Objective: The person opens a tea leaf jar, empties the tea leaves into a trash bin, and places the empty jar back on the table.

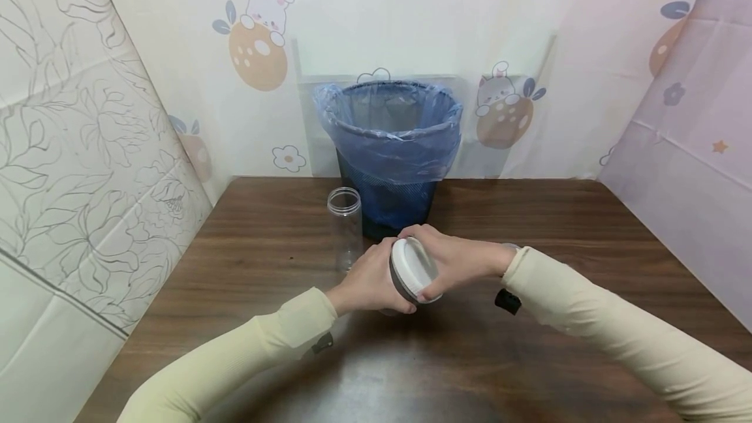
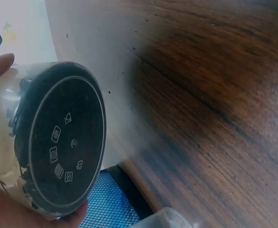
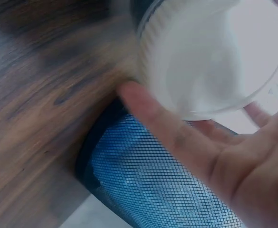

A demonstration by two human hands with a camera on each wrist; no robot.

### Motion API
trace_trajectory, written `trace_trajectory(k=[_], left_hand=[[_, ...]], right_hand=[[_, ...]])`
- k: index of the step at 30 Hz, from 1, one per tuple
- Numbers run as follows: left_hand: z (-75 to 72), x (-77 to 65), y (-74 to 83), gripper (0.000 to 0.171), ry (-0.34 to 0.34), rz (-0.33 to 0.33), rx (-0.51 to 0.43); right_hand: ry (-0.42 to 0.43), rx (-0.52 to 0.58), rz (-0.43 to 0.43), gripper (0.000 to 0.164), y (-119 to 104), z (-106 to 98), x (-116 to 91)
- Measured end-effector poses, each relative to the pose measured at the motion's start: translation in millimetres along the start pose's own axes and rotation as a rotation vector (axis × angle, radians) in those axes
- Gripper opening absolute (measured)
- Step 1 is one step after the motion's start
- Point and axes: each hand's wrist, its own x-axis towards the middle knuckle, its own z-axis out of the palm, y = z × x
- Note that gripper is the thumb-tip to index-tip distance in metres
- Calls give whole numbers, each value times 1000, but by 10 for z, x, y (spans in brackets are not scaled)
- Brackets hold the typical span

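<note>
Between both hands is a round jar (image 2: 67,142) with a ribbed white lid (image 1: 414,265), tipped on its side above the table. The left hand (image 1: 376,279) grips the jar's body. In the left wrist view its dark base shows small printed marks, with a pale side wall behind. My right hand (image 1: 449,260) holds the white lid, its fingers and thumb spread round the rim; the right wrist view shows the lid's flat top close up. An uncapped clear plastic jar (image 1: 345,230) stands upright just beyond the left hand.
Behind the hands stands a blue mesh bin (image 1: 388,204) lined with a translucent blue bag (image 1: 393,155), near the back edge of the brown wooden table (image 1: 247,266). Printed cloth (image 1: 376,12) hangs behind and at the sides.
</note>
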Motion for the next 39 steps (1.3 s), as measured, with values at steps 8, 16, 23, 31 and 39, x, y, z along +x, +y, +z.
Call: trace_trajectory(k=[8, 16, 23, 31, 39], left_hand=[[-29, -4, 4, 102, 2, 13, -5], [-31, -4, 17, 101, -12, 4, 5], [-31, -19, 19, 99, -14, 39, 21], [-72, -51, 1, 97, -27, 48, -6], [-94, -51, -12, 99, -39, 67, 25]], right_hand=[[59, -129, -264, 98, 52, 35, -2], [19, 124, 292, 97, -113, 16, 22], [-3, 182, 233, 78, -77, 36, 33], [71, 8, -138, 82, 0, 101, 2], [74, -65, -270, 108, 48, 146, -7]])
